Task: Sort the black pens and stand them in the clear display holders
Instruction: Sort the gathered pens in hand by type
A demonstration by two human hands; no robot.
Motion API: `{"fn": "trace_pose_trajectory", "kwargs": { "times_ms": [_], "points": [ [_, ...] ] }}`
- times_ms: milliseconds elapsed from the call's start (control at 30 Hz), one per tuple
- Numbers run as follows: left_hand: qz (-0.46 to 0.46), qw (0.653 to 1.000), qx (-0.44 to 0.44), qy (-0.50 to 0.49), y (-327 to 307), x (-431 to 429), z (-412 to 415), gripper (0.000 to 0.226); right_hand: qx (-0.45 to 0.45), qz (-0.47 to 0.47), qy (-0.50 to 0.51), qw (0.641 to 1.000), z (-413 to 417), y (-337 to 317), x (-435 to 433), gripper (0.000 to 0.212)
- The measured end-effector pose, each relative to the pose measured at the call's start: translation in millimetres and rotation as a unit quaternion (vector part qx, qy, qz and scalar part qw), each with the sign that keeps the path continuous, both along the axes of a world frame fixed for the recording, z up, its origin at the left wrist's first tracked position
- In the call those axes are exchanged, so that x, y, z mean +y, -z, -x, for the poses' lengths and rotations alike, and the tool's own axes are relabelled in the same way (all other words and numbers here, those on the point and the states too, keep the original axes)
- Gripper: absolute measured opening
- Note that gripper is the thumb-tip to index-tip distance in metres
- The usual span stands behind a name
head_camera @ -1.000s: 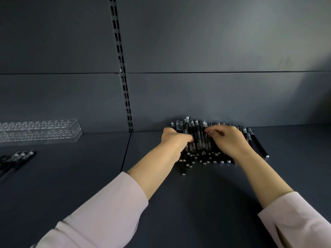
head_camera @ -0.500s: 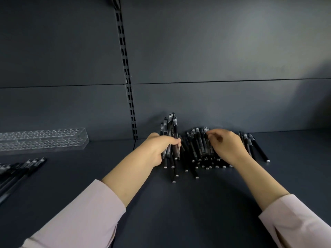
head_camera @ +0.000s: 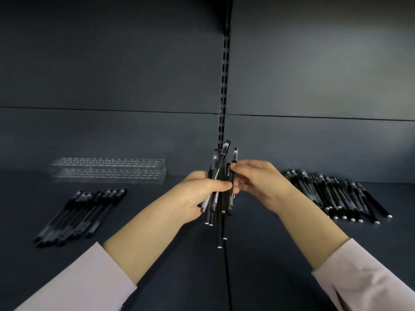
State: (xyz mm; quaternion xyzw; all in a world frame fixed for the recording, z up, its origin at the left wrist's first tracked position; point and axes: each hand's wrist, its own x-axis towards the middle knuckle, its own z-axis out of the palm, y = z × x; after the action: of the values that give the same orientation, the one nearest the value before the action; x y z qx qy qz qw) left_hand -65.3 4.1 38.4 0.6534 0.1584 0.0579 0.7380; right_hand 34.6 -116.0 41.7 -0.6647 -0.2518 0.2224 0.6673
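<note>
Left hand grips pen bundle, count obscured; right hand pinches same bundle. Bundle raised off pile since earlier.

Dark grey shelf, matte, two panels; seam runs front to back at about mid-width.

Left panel, along back edge: clear display holders, long, rows of holes on top, lying lengthwise; stacked or stepped, cannot tell.

Left panel, in front of holders, apart from them: left batch of black pens, flat, side by side, parallel, angled toward back right.

Right panel, near back edge: right batch of black pens, flat, packed side by side, some overlapping, pale end plugs toward front.
</note>
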Motion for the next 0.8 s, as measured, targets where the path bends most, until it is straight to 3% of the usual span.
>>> {"fn": "trace_pose_trajectory", "kwargs": {
  "times_ms": [167,367,600,800],
  "points": [
    [0.026,0.999,-0.01,-0.039,-2,62,47,0.02,0.02,-0.04,0.037,0.998,45,-2,68,0.022],
    [0.049,0.997,-0.017,-0.065,-5,154,110,0.015,0.083,-0.076,0.078,0.991,89,3,153,0.045],
    [0.075,0.994,-0.009,-0.076,8,233,161,0.013,-0.08,0.119,0.13,0.981,122,33,214,0.041],
    [0.09,0.993,-0.016,-0.076,22,257,170,0.014,-0.074,0.186,0.112,0.973,124,51,228,0.044]
  ]
}}
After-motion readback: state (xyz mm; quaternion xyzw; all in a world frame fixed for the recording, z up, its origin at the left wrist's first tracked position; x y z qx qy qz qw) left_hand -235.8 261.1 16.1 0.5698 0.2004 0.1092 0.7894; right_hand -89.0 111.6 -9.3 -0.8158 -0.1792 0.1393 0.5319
